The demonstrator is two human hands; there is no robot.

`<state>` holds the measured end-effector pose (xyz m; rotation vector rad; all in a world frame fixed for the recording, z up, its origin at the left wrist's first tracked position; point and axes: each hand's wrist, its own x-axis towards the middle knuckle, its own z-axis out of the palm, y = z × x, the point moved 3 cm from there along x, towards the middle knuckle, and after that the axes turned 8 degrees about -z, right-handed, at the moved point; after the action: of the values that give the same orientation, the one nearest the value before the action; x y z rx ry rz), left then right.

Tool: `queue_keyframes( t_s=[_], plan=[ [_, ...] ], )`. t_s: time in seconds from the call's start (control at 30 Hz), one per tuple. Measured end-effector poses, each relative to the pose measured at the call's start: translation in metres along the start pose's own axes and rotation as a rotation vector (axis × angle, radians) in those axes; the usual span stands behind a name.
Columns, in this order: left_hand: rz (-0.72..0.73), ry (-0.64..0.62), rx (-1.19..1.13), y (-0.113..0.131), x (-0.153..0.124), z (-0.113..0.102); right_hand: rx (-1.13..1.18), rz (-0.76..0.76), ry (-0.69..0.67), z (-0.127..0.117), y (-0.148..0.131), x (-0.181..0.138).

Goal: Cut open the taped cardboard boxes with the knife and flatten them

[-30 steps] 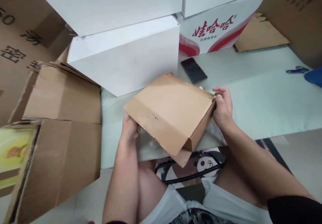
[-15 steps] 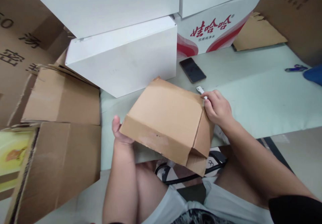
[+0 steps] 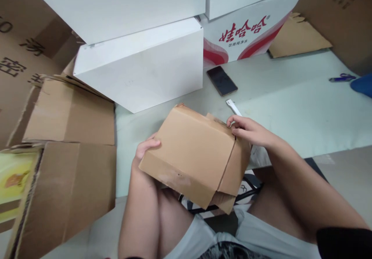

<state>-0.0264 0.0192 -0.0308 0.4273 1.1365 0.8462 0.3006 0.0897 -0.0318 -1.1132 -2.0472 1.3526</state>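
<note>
A small brown cardboard box (image 3: 194, 146) is tilted in front of me, above the near edge of the table. My left hand (image 3: 147, 148) grips its left side, thumb on the upper face and the other fingers hidden beneath. At the far right corner my right hand (image 3: 247, 130) has its fingers curled on the edge beside a raised flap (image 3: 215, 118). Loose flaps hang at the box's near right corner. Just beyond my right hand a slim white tool (image 3: 233, 107) lies on the table, its near end hidden by the hand.
A black phone (image 3: 222, 80) lies on the pale green table (image 3: 305, 111). White boxes (image 3: 145, 69) stand along the back. Brown cartons (image 3: 75, 185) fill the left side. Purple-handled scissors (image 3: 342, 78) and a blue object (image 3: 362, 86) lie at the far right.
The box has come down and nearer to me, and a flap now shows at its far edge. My left thumb has moved onto its top; my right hand has shifted slightly nearer me.
</note>
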Motion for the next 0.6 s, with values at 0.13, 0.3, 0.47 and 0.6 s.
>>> queue_keyframes(
  t_s=[0.13,0.3,0.47,0.6],
  plan=[
    [0.011,-0.019,-0.027,0.003,-0.002,0.006,0.073,0.01,0.011,0.0,0.001,0.0],
    [-0.014,-0.033,-0.068,0.002,-0.001,0.007,0.308,0.004,0.074,0.001,-0.001,-0.001],
    [0.007,-0.089,-0.103,0.002,-0.003,0.012,0.627,0.147,0.173,0.003,0.002,-0.003],
    [0.01,-0.108,-0.129,0.003,-0.005,0.017,0.654,0.2,0.213,0.002,0.004,-0.002]
  ],
)
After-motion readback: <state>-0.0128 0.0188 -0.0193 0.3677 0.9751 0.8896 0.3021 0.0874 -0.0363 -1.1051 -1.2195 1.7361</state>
